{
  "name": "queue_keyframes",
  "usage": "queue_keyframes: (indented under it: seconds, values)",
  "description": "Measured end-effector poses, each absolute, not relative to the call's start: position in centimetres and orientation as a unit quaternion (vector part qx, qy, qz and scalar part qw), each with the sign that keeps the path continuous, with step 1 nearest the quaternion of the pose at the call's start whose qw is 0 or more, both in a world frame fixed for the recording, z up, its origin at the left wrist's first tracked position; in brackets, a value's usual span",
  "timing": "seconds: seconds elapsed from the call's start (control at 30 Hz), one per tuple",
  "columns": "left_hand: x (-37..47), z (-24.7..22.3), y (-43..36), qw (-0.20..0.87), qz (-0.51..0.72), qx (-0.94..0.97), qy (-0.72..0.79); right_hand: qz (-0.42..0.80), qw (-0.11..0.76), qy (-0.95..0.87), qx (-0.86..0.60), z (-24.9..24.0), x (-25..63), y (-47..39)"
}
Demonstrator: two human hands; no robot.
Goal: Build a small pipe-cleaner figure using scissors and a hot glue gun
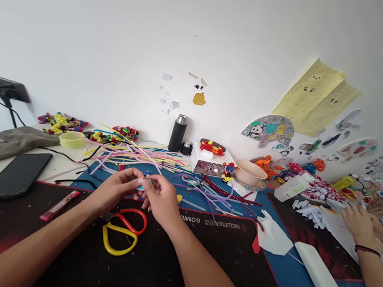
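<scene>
Close together above the black mat, my left hand (124, 185) and my right hand (161, 196) both pinch a small blue-and-teal fuzzy piece (147, 174). My fingers cover most of it, so its full shape is hidden. Scissors (124, 230) with one red and one yellow handle lie on the mat just below my hands; my left wrist partly hides their blades. Behind my hands, pink and yellow pipe cleaners (141, 156) are spread in a loose pile. Purple pipe cleaners (202, 194) and dark red ones (216, 187) lie to the right.
At left are a phone (14, 176) and a narrow pink case (60, 205). Along the wall stand a black flask (178, 133), a white box (194, 159) and a beige bowl (250, 175). To the right, a white power bank (324, 281) lies near another person's hands (359, 224).
</scene>
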State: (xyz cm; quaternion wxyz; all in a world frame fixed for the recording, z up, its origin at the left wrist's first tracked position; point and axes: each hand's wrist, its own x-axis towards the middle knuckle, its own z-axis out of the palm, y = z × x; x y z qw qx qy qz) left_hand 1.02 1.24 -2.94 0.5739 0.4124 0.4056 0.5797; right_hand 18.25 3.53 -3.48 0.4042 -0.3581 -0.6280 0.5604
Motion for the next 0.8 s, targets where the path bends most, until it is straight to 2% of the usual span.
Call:
queue_keyframes:
  seconds: [0.53, 0.8]
  values:
    - [1.0, -1.5, 0.3, 0.568, 0.606, 0.412, 0.374, 0.642, 0.445, -0.527, -0.335, -2.0, 18.4, 3.3]
    - [1.1, -1.2, 0.2, 0.490, 0.602, 0.464, 0.427, 0.653, 0.437, -0.518, -0.339, -2.0, 18.3, 3.1]
